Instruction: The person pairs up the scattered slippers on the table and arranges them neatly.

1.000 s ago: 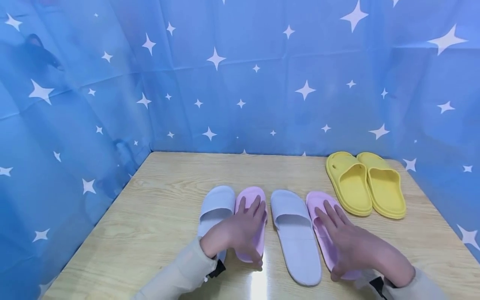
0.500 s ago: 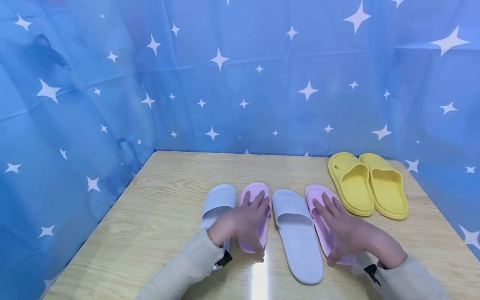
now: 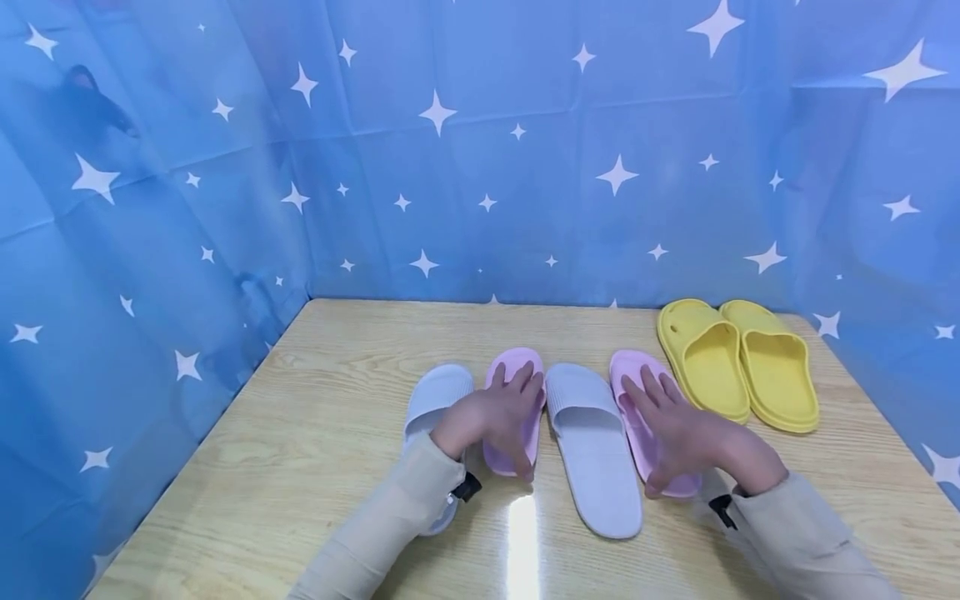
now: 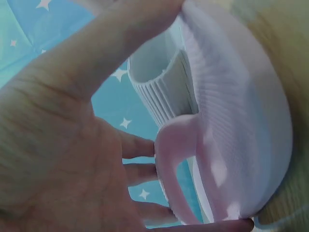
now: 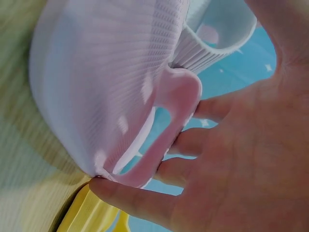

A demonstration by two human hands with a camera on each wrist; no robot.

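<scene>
Reaching out from two pale sleeves, two hands lie over two pink slippers, one each. The left hand covers the left pink slipper, which sits between the two grey slippers; the right hand covers the right pink slipper, between the right grey slipper and the yellow pair. On both hands the fingers are spread wide and nearly straight, touching the strap and edge rather than wrapping round, thumb down by the heel; probably this spans each slipper's length and steadies it against the table. The left grey slipper lies partly beneath the left forearm. All toes face away, perhaps so pairs match. Farther off, two yellow slippers sit side by side, perhaps parked there out of the way, before one starry blue curtain.
</scene>
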